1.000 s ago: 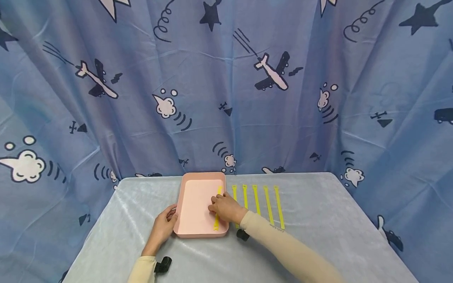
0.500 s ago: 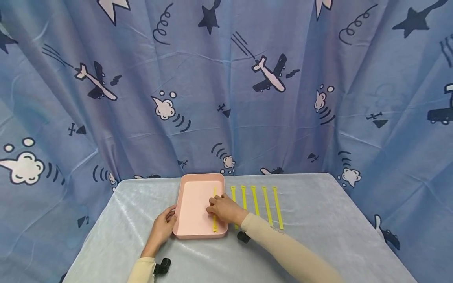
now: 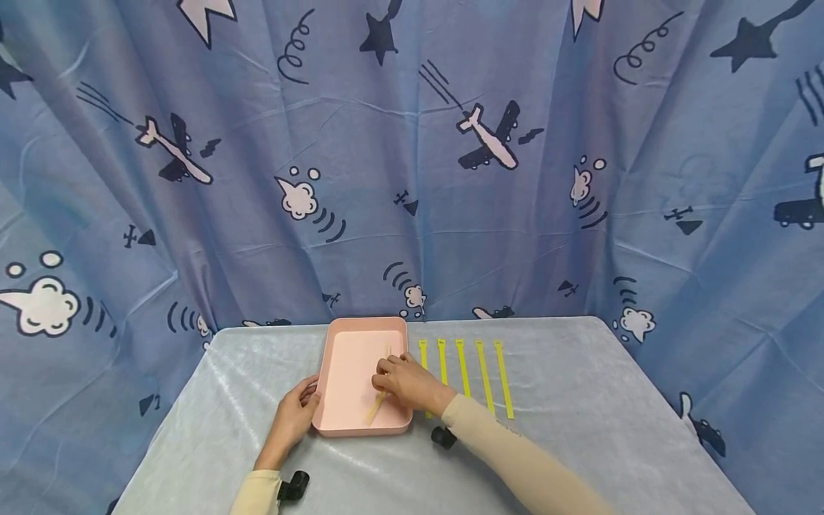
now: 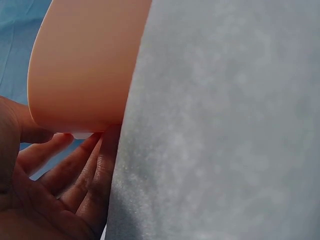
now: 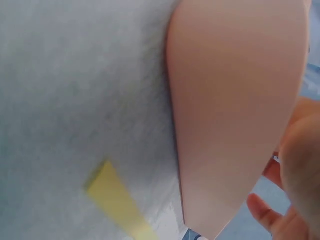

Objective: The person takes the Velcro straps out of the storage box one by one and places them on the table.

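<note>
The pink tray (image 3: 350, 375) lies on the table, its left wall touched by the fingers of my left hand (image 3: 292, 418), which are spread and fairly straight in the left wrist view. My right hand (image 3: 408, 379) reaches over the tray's right rim. Between its bent fingers it pinches a thin yellow strip (image 3: 375, 410), blurred and tilted, with its lower end pointing down-left; the fingers hide its middle. In the right wrist view the tray wall (image 5: 235, 110) covers much of the hand and the strip is out of sight.
Several yellow strips (image 3: 484, 375) with wider heads lie side by side right of the tray, the nearest ones partly hidden by my right wrist. Grey cloth covers the table (image 3: 579, 429). A blue patterned curtain (image 3: 360, 143) hangs behind.
The pinched yellow strip has shifted left over the tray and swung from nearly upright to a slant, its lower end moving left. The right hand moved slightly left; the left hand has stayed at the tray.
</note>
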A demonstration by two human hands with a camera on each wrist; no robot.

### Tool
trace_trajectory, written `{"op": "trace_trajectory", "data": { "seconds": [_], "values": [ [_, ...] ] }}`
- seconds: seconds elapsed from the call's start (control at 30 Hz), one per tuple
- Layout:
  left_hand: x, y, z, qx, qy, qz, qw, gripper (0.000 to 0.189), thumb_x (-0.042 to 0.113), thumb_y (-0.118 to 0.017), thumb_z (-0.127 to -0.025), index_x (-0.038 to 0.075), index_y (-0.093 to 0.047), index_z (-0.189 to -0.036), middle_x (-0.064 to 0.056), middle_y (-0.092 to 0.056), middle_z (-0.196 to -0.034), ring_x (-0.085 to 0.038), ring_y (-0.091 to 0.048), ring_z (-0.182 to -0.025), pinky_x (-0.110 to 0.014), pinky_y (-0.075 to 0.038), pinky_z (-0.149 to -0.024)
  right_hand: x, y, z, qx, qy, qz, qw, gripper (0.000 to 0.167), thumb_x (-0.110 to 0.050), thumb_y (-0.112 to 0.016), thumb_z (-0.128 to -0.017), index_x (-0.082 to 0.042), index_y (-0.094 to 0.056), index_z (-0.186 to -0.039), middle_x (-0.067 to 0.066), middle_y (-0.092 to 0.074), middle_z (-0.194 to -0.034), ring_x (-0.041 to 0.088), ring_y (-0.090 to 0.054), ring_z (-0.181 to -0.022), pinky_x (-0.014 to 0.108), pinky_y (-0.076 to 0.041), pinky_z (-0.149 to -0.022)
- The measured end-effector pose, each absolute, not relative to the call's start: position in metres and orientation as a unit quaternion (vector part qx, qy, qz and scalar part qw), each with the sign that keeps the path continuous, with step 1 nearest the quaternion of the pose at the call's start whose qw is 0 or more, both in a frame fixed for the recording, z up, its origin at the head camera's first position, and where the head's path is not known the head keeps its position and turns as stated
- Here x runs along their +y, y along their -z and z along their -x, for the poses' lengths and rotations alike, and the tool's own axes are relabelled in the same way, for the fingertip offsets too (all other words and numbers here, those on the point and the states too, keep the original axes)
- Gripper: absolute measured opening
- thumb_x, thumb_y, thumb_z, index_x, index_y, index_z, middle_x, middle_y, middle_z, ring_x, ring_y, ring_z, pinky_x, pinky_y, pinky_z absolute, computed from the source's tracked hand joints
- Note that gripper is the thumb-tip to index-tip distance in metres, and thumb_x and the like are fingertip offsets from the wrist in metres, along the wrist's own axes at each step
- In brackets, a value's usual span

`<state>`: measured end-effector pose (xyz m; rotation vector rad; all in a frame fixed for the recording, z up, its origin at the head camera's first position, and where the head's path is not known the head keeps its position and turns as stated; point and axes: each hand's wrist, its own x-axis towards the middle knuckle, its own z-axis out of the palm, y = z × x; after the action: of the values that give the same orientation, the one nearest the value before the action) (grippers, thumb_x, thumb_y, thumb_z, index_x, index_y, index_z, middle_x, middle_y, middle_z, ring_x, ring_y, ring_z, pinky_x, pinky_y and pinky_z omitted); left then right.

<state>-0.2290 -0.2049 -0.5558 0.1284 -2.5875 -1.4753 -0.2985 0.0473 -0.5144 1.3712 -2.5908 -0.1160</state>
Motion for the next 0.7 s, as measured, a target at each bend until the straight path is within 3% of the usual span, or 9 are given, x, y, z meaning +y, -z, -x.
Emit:
{"op": "trace_trajectory", "data": {
  "seconds": [0.43,0.7],
  "values": [
    [-0.2046,0.5552,0.2288,-0.863,0.497,-0.042,0.080,0.039,0.006,-0.055,-0.098,0.002,-0.055,-0.137,-0.022,-0.067,-0.123,-0.030,-0.067,-0.110,-0.036,-0.055,-0.090,0.0441,0.5121,0.2912,-0.871,-0.046,-0.468,0.144,0.011,-0.022,-0.068,-0.092,-0.029,-0.060,-0.093,-0.012,-0.061,-0.103,0.011,-0.055,-0.106,0.033,-0.042,-0.089],
    [-0.2056,0.5548,0.2293,-0.865,0.494,-0.039,0.080,0.040,0.007,-0.055,-0.098,0.002,-0.054,-0.138,-0.022,-0.066,-0.124,-0.031,-0.066,-0.111,-0.038,-0.055,-0.091,0.0434,0.5073,0.2902,-0.871,-0.139,-0.458,0.113,0.015,-0.015,-0.068,-0.091,-0.027,-0.059,-0.092,-0.014,-0.058,-0.095,0.007,-0.052,-0.097,0.030,-0.039,-0.085]
  ]
}}
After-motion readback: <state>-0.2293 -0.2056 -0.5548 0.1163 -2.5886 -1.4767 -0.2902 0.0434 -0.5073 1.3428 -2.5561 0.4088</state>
